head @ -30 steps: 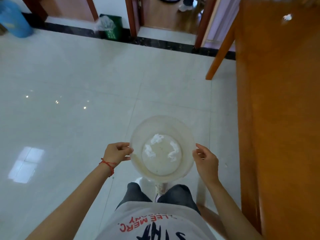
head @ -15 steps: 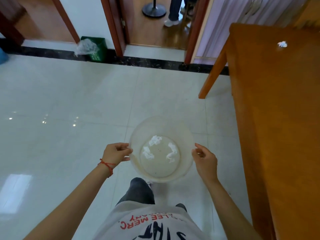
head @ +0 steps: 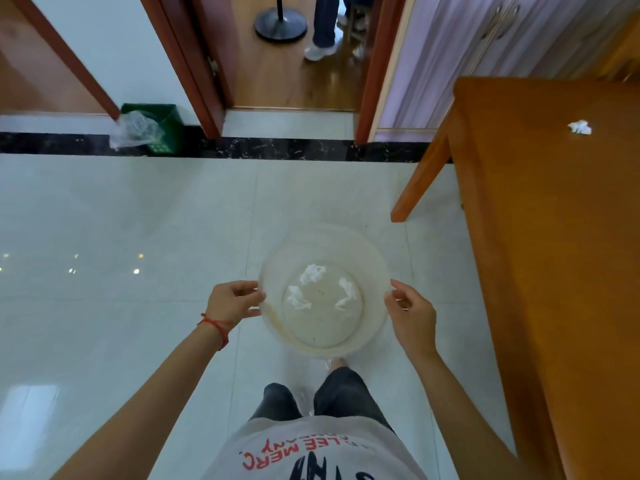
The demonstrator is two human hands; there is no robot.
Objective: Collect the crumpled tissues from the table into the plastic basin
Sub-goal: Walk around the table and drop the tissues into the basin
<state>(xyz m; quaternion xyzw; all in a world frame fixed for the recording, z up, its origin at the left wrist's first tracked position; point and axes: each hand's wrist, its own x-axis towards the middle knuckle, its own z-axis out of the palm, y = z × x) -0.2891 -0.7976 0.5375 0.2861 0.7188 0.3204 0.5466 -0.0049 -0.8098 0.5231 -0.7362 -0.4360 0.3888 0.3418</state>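
While a person stands on a pale tiled floor (head: 138, 209), seen from above through a head camera, both hands hold a translucent plastic basin (head: 367, 271) out in front of the body. The left hand (head: 232, 300) pinches the basin's left rim with curled fingers, and a red string bracelet (head: 216, 327) circles that wrist. The right hand (head: 412, 315) grips the right rim in the same way. Three crumpled white tissues (head: 311, 273) lie apart on the basin's bottom. To the right stands an orange wooden table (head: 554, 254), and one more crumpled tissue (head: 579, 127) rests on its far part, well apart from the basin. Against the far wall, beside an open doorway, sits a green bin (head: 162, 128) with clear plastic hanging over its edge.
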